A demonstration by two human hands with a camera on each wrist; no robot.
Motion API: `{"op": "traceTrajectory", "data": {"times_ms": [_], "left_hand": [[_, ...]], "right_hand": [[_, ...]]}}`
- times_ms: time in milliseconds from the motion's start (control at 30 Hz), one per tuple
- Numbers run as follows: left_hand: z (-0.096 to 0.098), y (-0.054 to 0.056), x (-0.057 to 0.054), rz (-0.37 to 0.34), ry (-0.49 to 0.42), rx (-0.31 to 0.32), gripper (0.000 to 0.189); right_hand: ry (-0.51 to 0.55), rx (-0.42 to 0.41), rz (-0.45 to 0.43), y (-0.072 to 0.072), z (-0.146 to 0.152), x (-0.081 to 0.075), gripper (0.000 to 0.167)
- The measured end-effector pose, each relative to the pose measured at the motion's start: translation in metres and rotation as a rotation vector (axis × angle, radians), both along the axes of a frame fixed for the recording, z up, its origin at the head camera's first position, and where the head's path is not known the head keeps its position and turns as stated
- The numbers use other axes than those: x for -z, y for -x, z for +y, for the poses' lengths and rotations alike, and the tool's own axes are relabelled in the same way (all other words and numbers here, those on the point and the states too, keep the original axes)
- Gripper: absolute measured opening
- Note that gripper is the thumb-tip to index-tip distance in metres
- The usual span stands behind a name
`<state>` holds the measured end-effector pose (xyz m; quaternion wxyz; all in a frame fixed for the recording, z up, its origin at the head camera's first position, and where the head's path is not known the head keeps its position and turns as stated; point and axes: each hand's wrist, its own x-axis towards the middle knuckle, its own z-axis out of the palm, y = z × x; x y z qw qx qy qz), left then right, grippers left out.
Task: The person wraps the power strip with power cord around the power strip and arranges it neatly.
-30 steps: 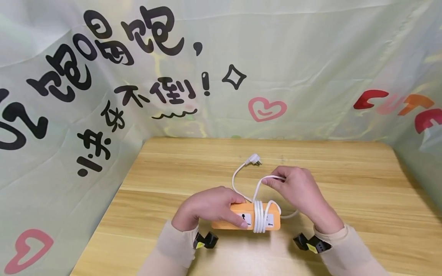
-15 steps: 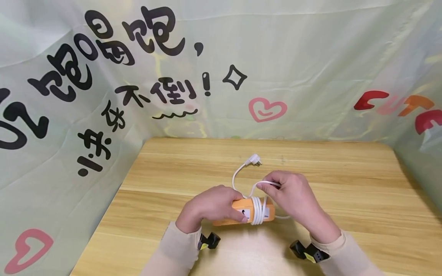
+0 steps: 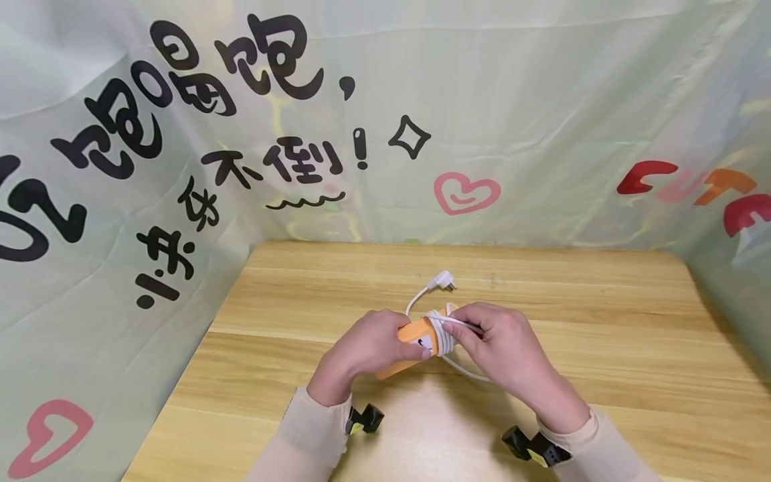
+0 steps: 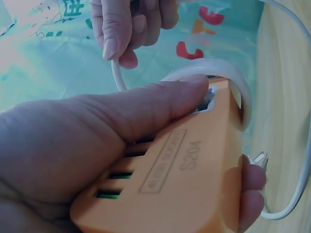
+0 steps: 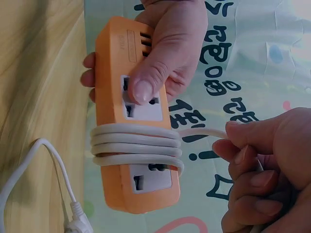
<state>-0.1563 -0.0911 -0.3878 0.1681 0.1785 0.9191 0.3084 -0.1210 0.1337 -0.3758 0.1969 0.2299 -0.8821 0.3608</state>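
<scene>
My left hand (image 3: 373, 348) grips an orange power strip (image 3: 415, 329), thumb over the socket face and fingers behind it. In the right wrist view several turns of white cord (image 5: 136, 145) circle the strip between its two white socket panels. USB slots line the side of the power strip (image 4: 184, 184) in the left wrist view. My right hand (image 3: 508, 341) pinches the cord close to the strip's far end, its other fingers curled. From the wraps one length runs back to a white plug (image 3: 444, 280) lying on the table. Another length hangs below my right hand.
The wooden table (image 3: 289, 281) has wood-grain boards and a rounded back edge. A pale printed cloth (image 3: 542, 120) with black characters and hearts hangs behind and along both sides. Small black cameras (image 3: 364, 420) sit on both wrists.
The power strip has turned so its right end points up and away from me. My right hand has come left with the cord, closer to the wraps. The plug has stayed put.
</scene>
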Motion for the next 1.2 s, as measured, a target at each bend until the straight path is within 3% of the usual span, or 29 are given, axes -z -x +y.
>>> {"op": "traceTrajectory", "data": {"times_ms": [267,467,667,800,967,1200], "left_hand": [[-0.008,0.004,-0.006,0.0,-0.102,-0.092,0.028],[-0.011,0.006,-0.012,0.018,-0.184,-0.161,0.03],[-0.012,0.005,-0.015,-0.009,-0.258,-0.215,0.031],[-0.012,0.005,-0.016,-0.02,-0.309,-0.233,0.031],[-0.013,0.005,-0.018,-0.025,-0.36,-0.233,0.031],[-0.017,0.006,-0.019,-0.082,-0.485,-0.259,0.031]], "right_hand": [[0.023,-0.062,-0.015,-0.003,-0.001,0.0,0.013],[0.037,-0.079,-0.107,-0.004,-0.001,0.0,0.015],[0.054,-0.07,-0.215,-0.004,-0.002,-0.004,0.017],[0.046,-0.034,-0.273,-0.003,-0.002,-0.005,0.025],[0.03,-0.008,-0.266,-0.001,-0.001,-0.004,0.027],[0.088,-0.113,-0.315,0.0,0.001,-0.006,0.018]]}}
